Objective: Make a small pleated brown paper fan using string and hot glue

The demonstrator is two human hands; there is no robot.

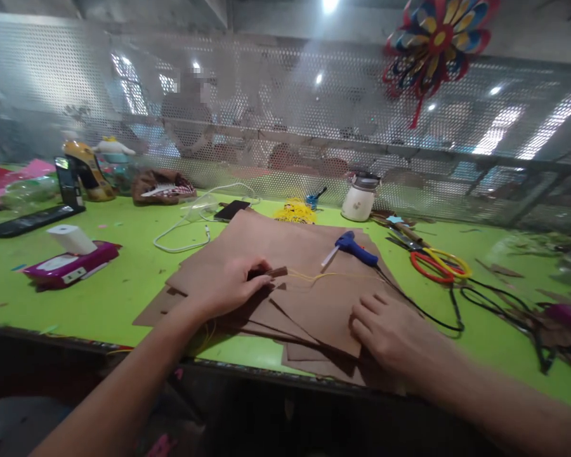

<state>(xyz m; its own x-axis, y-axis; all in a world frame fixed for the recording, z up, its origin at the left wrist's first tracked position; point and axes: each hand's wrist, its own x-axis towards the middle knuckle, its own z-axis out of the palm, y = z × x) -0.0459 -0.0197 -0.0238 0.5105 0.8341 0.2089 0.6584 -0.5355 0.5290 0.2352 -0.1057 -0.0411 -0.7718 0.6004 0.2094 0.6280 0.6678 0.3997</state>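
Observation:
My left hand (235,285) pinches a small folded strip of brown card (278,271) between thumb and fingers. A thin yellow thread (321,275) runs from near the strip toward the right. Under both hands lies a stack of brown card sheets (266,238), some overlapping askew and reaching the table's front edge. My right hand (383,327) has its fingers curled at the right edge of the top sheet, gripping it near its front corner; the fingertips are partly hidden. Behind the right hand, a blue glue gun (356,249) with a pale glue stick rests on the sheets.
On the green table (133,222), scissors with red and yellow handles (440,265) and black cables lie at right. A white jar (359,198), yellow thread bundle (294,211) and phone (233,211) stand behind the stack. At left are a purple power strip (73,263) and white cable (181,247).

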